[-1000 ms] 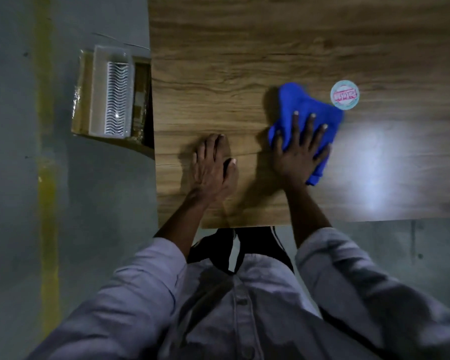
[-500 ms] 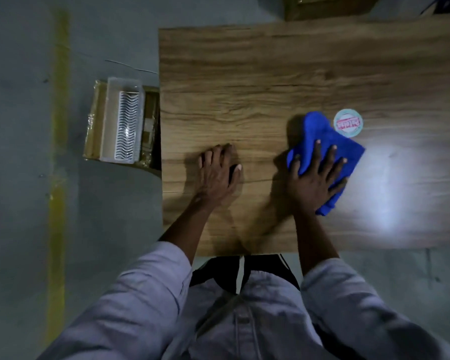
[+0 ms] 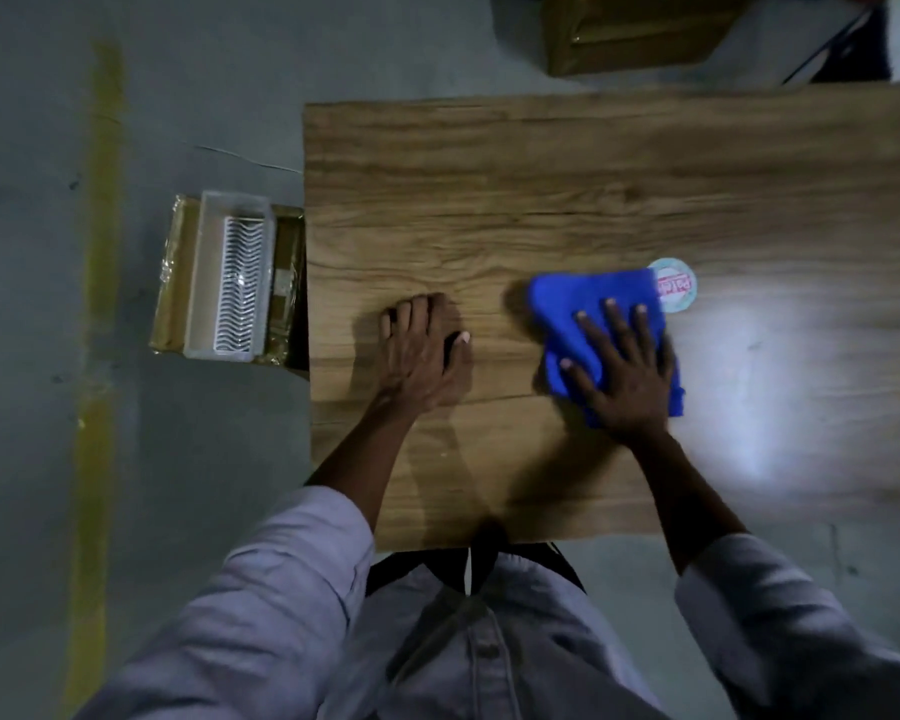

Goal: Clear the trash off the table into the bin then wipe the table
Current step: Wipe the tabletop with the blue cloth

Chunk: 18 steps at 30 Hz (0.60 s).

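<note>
From the head camera I look straight down on a wooden table [image 3: 567, 163] with a light grain. My right hand [image 3: 622, 371] lies flat, fingers spread, pressing a bright blue cloth [image 3: 588, 298] onto the tabletop right of centre; it grips nothing, only pushes down. The cloth's far right corner overlaps a small round sticker [image 3: 676, 288], pale with red print, stuck to the wood. My left hand [image 3: 419, 353] rests palm down on the bare wood near the table's left edge, fingers close together and thumb out to the side, well apart from the cloth. On the grey floor just beside the table's left edge sits a cardboard box [image 3: 175, 283] holding a clear plastic tray [image 3: 232, 275]. Pale shirt sleeves [image 3: 261, 589] fill the lower part.
</note>
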### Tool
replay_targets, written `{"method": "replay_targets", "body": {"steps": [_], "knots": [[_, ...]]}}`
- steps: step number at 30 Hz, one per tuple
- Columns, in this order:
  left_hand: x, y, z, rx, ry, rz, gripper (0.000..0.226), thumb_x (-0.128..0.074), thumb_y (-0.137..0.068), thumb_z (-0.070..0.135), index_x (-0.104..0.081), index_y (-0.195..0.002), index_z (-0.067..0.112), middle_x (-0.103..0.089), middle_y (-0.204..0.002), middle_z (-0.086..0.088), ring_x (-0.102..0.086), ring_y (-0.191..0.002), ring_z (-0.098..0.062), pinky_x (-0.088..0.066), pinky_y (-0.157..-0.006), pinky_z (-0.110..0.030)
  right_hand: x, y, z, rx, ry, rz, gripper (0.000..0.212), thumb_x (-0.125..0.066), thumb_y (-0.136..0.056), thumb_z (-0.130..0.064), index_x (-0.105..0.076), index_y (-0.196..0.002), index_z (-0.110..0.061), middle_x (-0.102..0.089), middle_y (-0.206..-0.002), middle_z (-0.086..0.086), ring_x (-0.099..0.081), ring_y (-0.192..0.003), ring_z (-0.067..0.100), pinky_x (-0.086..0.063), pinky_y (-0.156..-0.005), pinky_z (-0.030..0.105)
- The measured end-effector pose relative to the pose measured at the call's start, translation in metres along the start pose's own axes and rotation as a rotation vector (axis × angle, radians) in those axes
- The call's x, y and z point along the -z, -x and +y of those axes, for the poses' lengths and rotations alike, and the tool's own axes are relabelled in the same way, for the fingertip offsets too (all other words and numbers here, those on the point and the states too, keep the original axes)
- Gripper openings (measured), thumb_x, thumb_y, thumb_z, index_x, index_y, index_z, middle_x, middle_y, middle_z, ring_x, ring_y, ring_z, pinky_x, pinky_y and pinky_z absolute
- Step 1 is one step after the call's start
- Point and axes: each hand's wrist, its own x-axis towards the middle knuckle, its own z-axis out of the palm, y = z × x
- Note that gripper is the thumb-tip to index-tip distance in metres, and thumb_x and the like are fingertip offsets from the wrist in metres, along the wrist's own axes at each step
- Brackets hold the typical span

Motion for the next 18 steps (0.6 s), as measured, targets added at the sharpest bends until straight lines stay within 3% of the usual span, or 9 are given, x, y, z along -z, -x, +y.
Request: {"method": "replay_targets", "body": {"steps": [2, 5, 6, 8, 10, 12, 15, 18], "knots": [[-0.007, -0.004, -0.001, 0.007, -0.014, 0.003, 0.056, -0.051, -0.093, 0.049, -0.052, -0.132, 0.008, -0.055, -0.128, -0.018, -0.042, -0.114, -0.033, -0.033, -0.104, -0.050, 0.001, -0.027, -0.003, -0.313, -0.070, 0.046, 0.067, -0.036, -0.096, -0.069, -0.017, -0.158, -0.050, -0.008, -0.170, -0.013, 0.000, -0.158, 0.022, -0.004, -0.123, 0.058], [-0.017, -0.008, -0.006, -0.036, 0.049, 0.026, 0.067, -0.047, -0.095, 0.048, -0.045, -0.145, 0.004, -0.037, -0.156, -0.021, -0.029, -0.144, -0.037, -0.016, -0.121, -0.056, -0.013, -0.071, -0.041, -0.652, -0.099, 0.170, 0.066, -0.032, -0.097, -0.066, -0.017, -0.158, -0.048, -0.011, -0.170, -0.008, -0.003, -0.158, 0.027, -0.008, -0.120, 0.065], [-0.019, -0.010, -0.008, -0.066, 0.061, 0.003, 0.074, -0.044, -0.096, 0.049, -0.034, -0.152, 0.002, -0.023, -0.164, -0.019, -0.019, -0.152, -0.036, -0.011, -0.124, -0.055, -0.019, -0.080, -0.058, -0.645, -0.091, 0.189, 0.066, -0.032, -0.097, -0.065, -0.018, -0.159, -0.046, -0.011, -0.171, -0.006, -0.004, -0.158, 0.029, -0.008, -0.120, 0.065], [-0.015, -0.012, -0.008, -0.087, 0.055, -0.043, 0.080, -0.040, -0.097, 0.049, -0.019, -0.158, 0.001, -0.007, -0.169, -0.014, -0.006, -0.156, -0.032, -0.008, -0.125, -0.054, -0.031, -0.084, -0.090, -0.399, -0.031, 0.153, 0.067, -0.033, -0.098, -0.063, -0.018, -0.160, -0.043, -0.007, -0.171, -0.006, -0.003, -0.158, 0.030, -0.002, -0.122, 0.063], [-0.010, -0.018, -0.005, -0.067, 0.031, -0.049, 0.073, -0.042, -0.093, 0.046, -0.034, -0.150, 0.002, -0.030, -0.159, -0.019, -0.026, -0.150, -0.037, -0.016, -0.122, -0.056, -0.036, -0.072, -0.108, 0.004, 0.042, 0.079, 0.067, -0.036, -0.098, -0.060, -0.019, -0.160, -0.043, -0.005, -0.170, -0.006, -0.002, -0.158, 0.029, 0.000, -0.123, 0.060], [-0.006, -0.029, -0.003, -0.064, -0.011, 0.013, 0.052, -0.049, -0.087, 0.042, -0.051, -0.125, 0.007, -0.052, -0.126, -0.018, -0.049, -0.119, -0.037, -0.030, -0.111, -0.055, -0.032, -0.062, -0.101, 0.270, 0.069, 0.024, 0.066, -0.041, -0.098, -0.058, -0.021, -0.159, -0.043, -0.012, -0.170, -0.007, -0.003, -0.158, 0.026, -0.007, -0.123, 0.060], [-0.002, -0.046, -0.002, -0.048, -0.090, 0.115, 0.036, -0.055, -0.092, 0.042, -0.052, -0.112, 0.011, -0.054, -0.109, -0.015, -0.046, -0.098, -0.032, -0.036, -0.094, -0.050, -0.018, -0.055, -0.058, 0.218, 0.052, 0.055, 0.063, -0.042, -0.098, -0.063, -0.027, -0.157, -0.046, -0.018, -0.169, -0.011, -0.007, -0.158, 0.022, -0.014, -0.122, 0.058], [-0.004, -0.060, -0.005, -0.015, -0.150, 0.120, 0.040, -0.051, -0.099, 0.046, -0.055, -0.115, 0.010, -0.055, -0.110, -0.015, -0.046, -0.097, -0.032, -0.036, -0.088, -0.048, -0.007, -0.072, -0.023, -0.180, 0.017, 0.092, 0.066, -0.038, -0.096, -0.065, -0.022, -0.158, -0.047, -0.013, -0.170, -0.012, -0.003, -0.158, 0.021, -0.008, -0.124, 0.057]]}}
